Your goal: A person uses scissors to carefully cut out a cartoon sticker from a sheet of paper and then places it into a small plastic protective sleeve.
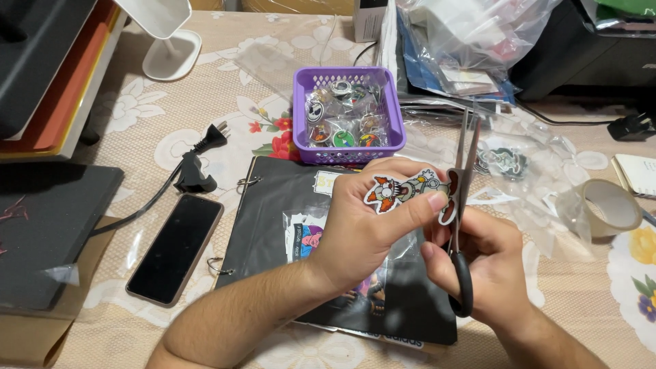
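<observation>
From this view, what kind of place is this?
Probably a home craft desk for making stickers or badges. The left hand holds a printed cutout against scissors in the right hand; a purple basket holds round badges, and a tape roll lies nearby.

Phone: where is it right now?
In the head view the phone lies face up, screen dark, on the table left of the black binder, below the black plug, clear of both hands.

Glossy paper sticker [408, 191], metal scissors [465, 171], purple plastic basket [348, 154].
</observation>
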